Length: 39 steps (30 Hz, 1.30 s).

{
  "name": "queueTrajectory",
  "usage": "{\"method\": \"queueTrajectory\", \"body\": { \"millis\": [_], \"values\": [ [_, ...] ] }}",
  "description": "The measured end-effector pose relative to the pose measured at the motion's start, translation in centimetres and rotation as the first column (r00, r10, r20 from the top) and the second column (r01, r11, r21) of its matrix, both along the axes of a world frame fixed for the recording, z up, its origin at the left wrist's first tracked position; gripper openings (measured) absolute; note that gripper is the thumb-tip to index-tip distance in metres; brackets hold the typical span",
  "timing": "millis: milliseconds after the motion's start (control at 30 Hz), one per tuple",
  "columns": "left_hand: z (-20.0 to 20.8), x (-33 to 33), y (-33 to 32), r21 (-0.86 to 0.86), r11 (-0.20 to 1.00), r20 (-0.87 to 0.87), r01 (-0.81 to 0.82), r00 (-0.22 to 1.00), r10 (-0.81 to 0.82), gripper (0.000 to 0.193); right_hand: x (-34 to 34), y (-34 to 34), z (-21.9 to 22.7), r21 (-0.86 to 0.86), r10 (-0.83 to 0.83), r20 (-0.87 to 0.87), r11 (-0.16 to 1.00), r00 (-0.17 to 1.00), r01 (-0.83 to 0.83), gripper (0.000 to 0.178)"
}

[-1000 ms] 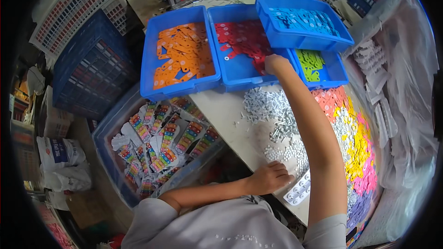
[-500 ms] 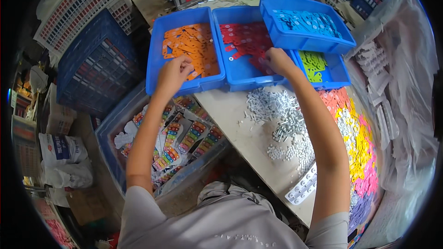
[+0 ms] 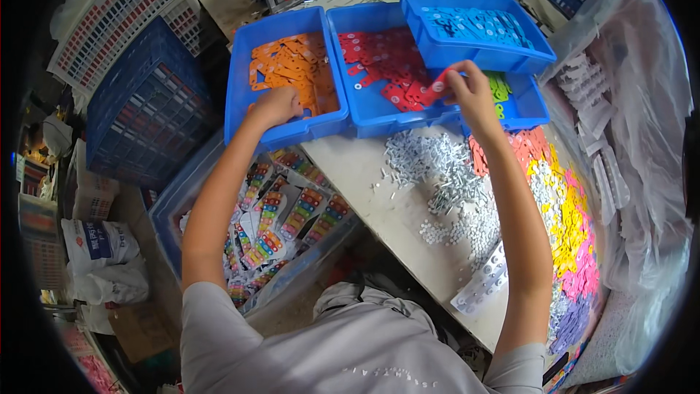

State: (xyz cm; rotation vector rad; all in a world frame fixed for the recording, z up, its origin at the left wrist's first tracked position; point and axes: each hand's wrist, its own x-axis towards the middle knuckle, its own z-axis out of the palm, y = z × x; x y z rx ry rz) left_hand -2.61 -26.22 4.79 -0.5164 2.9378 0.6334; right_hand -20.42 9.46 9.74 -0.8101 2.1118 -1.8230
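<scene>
right fingers [image 3: 458, 82] pinch a red piece [image 3: 439, 85]; left fingers [image 3: 294, 105] are partly hidden, their grip unclear.

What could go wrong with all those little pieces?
The red piece held in the right hand could slip and land among the green pieces nearby. The bin of light-blue pieces sits partly over the bin of red pieces, so a bump might tip it. Loose silver bits lie heaped on the tabletop, so a brushing arm could scatter them.

Stacked crates [image 3: 149, 98], blue bins [image 3: 310, 130] of colour-sorted flat pieces [image 3: 284, 58] and a surface [image 3: 350, 168] heaped with metal fasteners [image 3: 419, 164] mark a workshop.
</scene>
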Motion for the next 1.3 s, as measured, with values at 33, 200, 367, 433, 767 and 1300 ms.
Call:
{"method": "queueTrajectory", "body": {
  "millis": [33,200,367,433,767,1300],
  "values": [
    [0.7,-0.2,0.4,0.036,0.994,0.0,-0.106,0.994,0.106,0.025,0.5,1.0,0.2,-0.061,-0.035,0.061,0.997,0.997,0.039,0.019],
    [1.6,0.8,-1.2,0.397,0.917,-0.323,-0.033,0.93,0.174,0.019,6.7,7.5,4.1,-0.156,-0.068,0.417,0.977,0.906,0.145,0.024],
    [5.6,2.3,6.3,0.858,0.512,-0.308,0.047,0.845,0.437,0.017,12.5,15.4,4.0,-0.092,-0.137,0.508,0.973,0.85,0.211,0.028],
    [6.3,1.8,10.1,0.885,0.438,-0.342,0.159,0.859,0.381,0.019,14.7,18.4,3.9,0.017,-0.281,0.488,0.95,0.827,0.313,0.022],
    [2.4,0.4,26.0,0.923,0.253,-0.303,0.289,0.953,0.021,0.012,20.1,27.5,-0.5,0.42,-0.547,-0.232,0.689,0.804,0.59,0.008],
    [1.1,-4.4,39.3,0.94,0.213,-0.183,0.267,0.92,-0.346,0.02,18.9,27.5,-5.2,0.508,-0.358,-0.579,0.545,0.733,0.667,0.019]
  ]
}}
